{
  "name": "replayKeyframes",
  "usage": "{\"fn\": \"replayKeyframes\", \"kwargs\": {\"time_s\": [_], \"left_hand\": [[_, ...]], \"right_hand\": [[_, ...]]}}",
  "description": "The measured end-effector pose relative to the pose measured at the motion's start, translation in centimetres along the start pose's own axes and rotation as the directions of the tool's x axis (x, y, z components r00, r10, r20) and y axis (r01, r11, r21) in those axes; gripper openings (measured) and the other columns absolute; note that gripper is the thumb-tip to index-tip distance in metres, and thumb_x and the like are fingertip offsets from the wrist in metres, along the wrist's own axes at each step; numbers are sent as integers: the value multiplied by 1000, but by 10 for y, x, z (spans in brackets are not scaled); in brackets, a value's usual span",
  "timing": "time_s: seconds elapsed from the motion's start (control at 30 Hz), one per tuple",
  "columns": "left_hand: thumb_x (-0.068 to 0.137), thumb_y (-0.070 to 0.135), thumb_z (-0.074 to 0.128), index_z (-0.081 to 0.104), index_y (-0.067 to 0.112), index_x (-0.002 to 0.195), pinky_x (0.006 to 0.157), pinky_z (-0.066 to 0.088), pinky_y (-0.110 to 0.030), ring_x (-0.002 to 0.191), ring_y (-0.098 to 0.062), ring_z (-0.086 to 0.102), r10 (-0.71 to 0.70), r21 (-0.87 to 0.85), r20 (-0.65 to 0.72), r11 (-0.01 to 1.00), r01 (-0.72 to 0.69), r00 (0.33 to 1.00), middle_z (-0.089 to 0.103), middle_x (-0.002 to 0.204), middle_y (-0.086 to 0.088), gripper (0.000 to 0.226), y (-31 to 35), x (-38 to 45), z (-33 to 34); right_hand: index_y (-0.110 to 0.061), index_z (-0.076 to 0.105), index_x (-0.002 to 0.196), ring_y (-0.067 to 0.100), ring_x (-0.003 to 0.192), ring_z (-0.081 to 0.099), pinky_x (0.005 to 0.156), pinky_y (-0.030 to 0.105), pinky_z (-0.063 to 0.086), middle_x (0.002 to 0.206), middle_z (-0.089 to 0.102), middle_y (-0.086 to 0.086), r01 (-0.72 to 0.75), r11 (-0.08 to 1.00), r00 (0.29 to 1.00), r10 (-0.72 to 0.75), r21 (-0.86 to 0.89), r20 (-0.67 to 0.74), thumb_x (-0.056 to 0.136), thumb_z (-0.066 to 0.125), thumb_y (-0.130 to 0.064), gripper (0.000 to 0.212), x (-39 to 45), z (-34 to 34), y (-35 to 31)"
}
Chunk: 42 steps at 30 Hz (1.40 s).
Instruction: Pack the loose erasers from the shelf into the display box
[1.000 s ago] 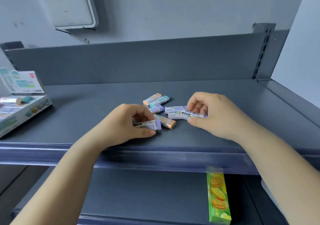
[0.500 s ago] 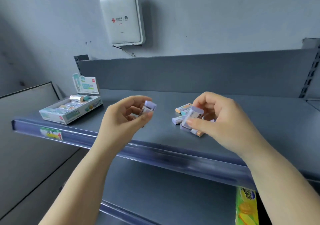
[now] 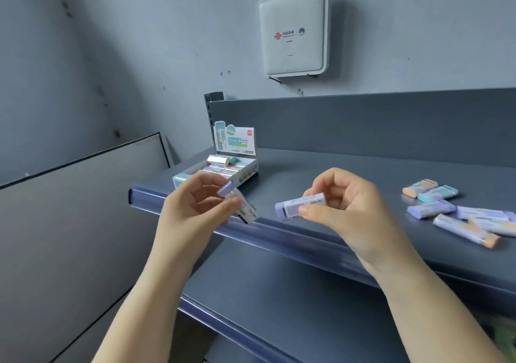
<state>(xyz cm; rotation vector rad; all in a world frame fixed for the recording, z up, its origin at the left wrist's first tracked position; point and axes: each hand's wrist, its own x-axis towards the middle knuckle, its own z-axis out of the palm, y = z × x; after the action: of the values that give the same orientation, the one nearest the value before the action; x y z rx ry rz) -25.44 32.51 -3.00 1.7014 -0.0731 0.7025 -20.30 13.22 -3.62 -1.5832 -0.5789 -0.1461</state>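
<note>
Lilac erasers in paper sleeves: the left hand (image 3: pixel 195 206) pinches one eraser (image 3: pixel 238 206), the right hand (image 3: pixel 343 203) pinches another eraser (image 3: pixel 301 206), both above the grey metal shelf (image 3: pixel 349 178) front edge. Loose erasers (image 3: pixel 458 212) lie near its right end; the cardboard display box (image 3: pixel 217 171) stands at the left corner.

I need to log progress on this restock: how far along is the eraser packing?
Partly done. The open white cardboard display box already holds several wrapped erasers. In hand: the left hand pinches one purple eraser, the right hand another. Left: a loose eraser pile on the grey metal shelf.
</note>
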Motion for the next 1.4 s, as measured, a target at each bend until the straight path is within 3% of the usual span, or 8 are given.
{"fn": "replayKeyframes", "kwargs": {"time_s": [0.13,0.33,0.53,0.77,0.97,1.2,1.3,1.4], "left_hand": [[74,-3,68,59,13,76,50,49,-16,53,-6,62,-25,-12,2,1000,25,1000,70,64,6,18,-15,19,-48],[63,26,69,61,20,81,48,49,-15,57,-10,65,-69,33,47,997,67,997,71,72,9,21,-39,43,-102],[77,3,65,59,11,75,48,49,-14,59,-10,67,-67,-10,130,998,68,989,71,66,11,11,-63,72,-137],[77,3,66,60,10,78,51,52,-20,55,-11,64,-45,-40,139,998,51,989,72,71,3,9,-84,115,-148],[74,6,73,69,14,75,59,52,-24,54,-11,60,-33,-3,230,999,34,973,73,73,-1,9,-96,158,-143],[71,9,71,67,10,72,55,49,-13,52,-4,60,14,-13,378,1000,-10,926,72,65,3,4,-101,191,-127],[67,24,72,70,16,72,64,58,-28,69,-14,69,7,57,483,998,-39,876,74,74,5,9,-110,199,-122],[68,30,74,72,24,76,67,52,-38,80,-16,64,10,147,558,983,-111,830,73,81,7,10,-121,206,-117]], "right_hand": [[-29,60,66,20,71,60,72,38,50,71,67,-1,5,1000,996,-5,-2,-89,56,69,-22,15,16,50,6],[-30,70,69,6,72,67,66,23,48,72,72,-11,1,1000,992,0,4,-129,71,74,-6,24,31,101,16],[-28,69,70,10,78,70,67,26,52,78,74,-8,-4,1000,985,2,-11,-175,65,78,-12,19,53,143,20],[-21,67,67,7,70,68,65,19,53,71,72,-8,36,999,962,-39,-15,-272,61,78,-11,16,90,149,23],[-18,65,67,12,71,69,67,30,52,73,72,-4,-5,996,967,-17,-85,-256,67,74,-5,15,125,157,29],[-15,63,71,11,73,71,73,44,58,79,74,-3,-76,967,973,19,-241,-231,66,71,-11,10,136,161,29],[-16,64,72,13,72,71,76,44,57,76,74,-2,-119,960,965,52,-252,-256,64,74,-14,13,137,161,30],[-20,64,75,18,72,69,74,41,56,72,72,-1,-142,934,960,49,-328,-274,63,77,-18,18,136,163,35]]}}
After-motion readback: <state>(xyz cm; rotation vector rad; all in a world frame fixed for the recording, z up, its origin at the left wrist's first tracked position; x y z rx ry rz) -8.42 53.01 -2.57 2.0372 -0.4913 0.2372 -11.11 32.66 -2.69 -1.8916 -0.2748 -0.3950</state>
